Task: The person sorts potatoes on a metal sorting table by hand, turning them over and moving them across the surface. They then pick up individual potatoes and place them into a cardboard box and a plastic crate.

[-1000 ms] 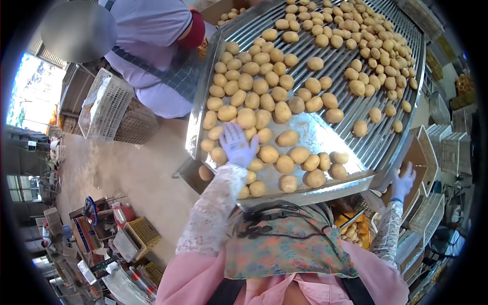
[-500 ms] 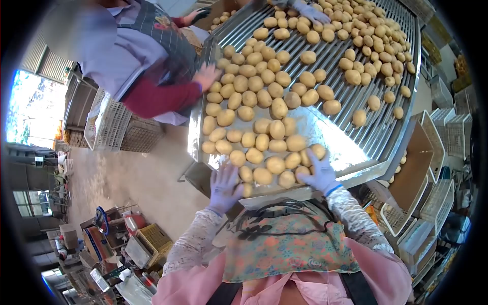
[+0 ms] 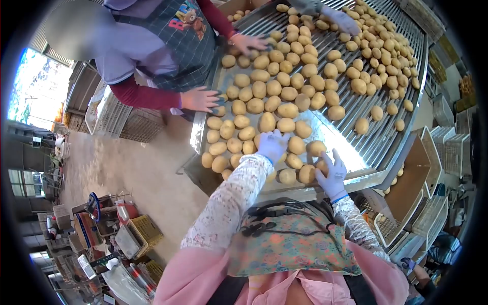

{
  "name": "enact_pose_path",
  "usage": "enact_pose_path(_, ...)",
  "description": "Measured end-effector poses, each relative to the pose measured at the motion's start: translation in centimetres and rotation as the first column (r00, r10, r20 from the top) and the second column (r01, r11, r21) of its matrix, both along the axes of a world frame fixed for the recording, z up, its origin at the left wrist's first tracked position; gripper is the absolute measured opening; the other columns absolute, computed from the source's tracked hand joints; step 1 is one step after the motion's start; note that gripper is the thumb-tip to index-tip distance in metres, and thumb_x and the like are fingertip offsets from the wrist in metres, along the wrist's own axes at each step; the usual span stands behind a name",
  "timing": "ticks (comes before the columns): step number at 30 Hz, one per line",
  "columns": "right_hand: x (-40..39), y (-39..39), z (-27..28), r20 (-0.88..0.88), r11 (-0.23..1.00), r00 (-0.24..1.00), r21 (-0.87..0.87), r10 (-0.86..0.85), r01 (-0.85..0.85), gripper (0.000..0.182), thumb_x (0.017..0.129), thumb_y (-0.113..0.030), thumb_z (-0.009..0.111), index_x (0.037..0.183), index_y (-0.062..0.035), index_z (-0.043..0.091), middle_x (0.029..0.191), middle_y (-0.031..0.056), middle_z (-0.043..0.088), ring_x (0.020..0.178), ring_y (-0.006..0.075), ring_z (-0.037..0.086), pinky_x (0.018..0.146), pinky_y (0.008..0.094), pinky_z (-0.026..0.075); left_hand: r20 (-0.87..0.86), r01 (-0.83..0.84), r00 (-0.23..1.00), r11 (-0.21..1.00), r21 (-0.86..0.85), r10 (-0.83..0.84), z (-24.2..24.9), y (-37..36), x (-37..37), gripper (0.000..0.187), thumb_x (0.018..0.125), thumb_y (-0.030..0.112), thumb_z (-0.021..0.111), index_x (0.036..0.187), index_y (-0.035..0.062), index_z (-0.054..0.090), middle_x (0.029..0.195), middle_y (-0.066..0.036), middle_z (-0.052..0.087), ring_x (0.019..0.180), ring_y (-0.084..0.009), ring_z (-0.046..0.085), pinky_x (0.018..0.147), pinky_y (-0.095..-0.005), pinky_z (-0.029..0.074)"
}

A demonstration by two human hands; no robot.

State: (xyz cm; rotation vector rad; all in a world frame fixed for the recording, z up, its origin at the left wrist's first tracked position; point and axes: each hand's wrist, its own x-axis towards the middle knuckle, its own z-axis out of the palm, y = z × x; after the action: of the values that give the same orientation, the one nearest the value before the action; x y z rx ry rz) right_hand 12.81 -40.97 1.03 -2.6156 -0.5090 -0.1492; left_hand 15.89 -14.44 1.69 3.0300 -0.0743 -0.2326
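Note:
My left hand [image 3: 273, 146], in a pale lavender glove, rests palm down over the potatoes in the middle of the metal tray [image 3: 330, 136]. Its fingers are slightly bent and apart, touching potatoes near a large potato [image 3: 267, 122]; what lies under the palm is hidden. At the tray's near right side is my right hand [image 3: 333, 175], gloved alike, open with thumb and fingers spread. Its fingertips are beside a potato [image 3: 316, 148] and against another potato [image 3: 322, 166]. More potatoes [image 3: 258, 89] lie packed together further up the tray.
Metal rollers [image 3: 351, 109] carry many potatoes beyond the tray. Across on the left, a person in a checked apron [image 3: 178, 56] has both hands at the potatoes. Another gloved hand [image 3: 343, 21] reaches in at the far end. Plastic crates [image 3: 432, 216] stand at right.
My left hand has moved from the tray's near left edge up and right onto the potatoes. My right hand has shifted slightly right. The person opposite has brought a second hand onto the potatoes.

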Motion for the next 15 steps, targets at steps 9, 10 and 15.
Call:
enact_pose_path(9, -3.0, 2.2, 3.2, -0.605, 0.064, 0.638, 0.747, 0.476, 0.662, 0.074, 0.098, -0.026, 0.062, 0.16, -0.0118, 0.025, 0.144, 0.0128, 0.05, 0.116, 0.0219, 0.06, 0.1, 0.0357, 0.048, 0.354, 0.161, 0.934, 0.832, -0.53, 0.044, 0.5, -7.4, -4.9, 0.047, 0.091, 0.035, 0.063, 0.132, 0.013, 0.055, 0.122, -0.015, 0.062, 0.11, -0.0319, 0.062, 0.09, -0.0465, 0.048)
enact_pose_path(10, -2.7, 1.7, 4.4, -0.571, 0.035, 0.602, 0.741, 0.559, 0.671, 0.065, 0.099, -0.032, 0.06, 0.155, -0.0114, 0.034, 0.138, 0.0131, 0.053, 0.115, 0.0212, 0.059, 0.102, 0.0375, 0.046, 0.362, 0.336, 0.916, 0.82, -0.464, -0.171, 1.5, -8.7, -5.8, 0.046, 0.091, 0.033, 0.063, 0.13, 0.0098, 0.056, 0.122, -0.016, 0.063, 0.107, -0.0329, 0.063, 0.089, -0.0456, 0.049)
enact_pose_path(15, -1.8, -10.4, 2.3, -0.561, 0.092, 0.744, 0.816, 0.364, 0.57, 0.039, 0.1, -0.036, 0.06, 0.123, -0.0045, 0.057, 0.1, 0.0071, 0.063, 0.081, 0.0184, 0.064, 0.071, 0.0316, 0.053, 0.378, 0.368, 0.872, 0.926, -0.086, -0.311, 4.8, -2.8, -6.6, 0.044, 0.092, 0.035, 0.061, 0.122, 0.0037, 0.058, 0.1, -0.016, 0.067, 0.089, -0.0329, 0.067, 0.071, -0.0443, 0.054)
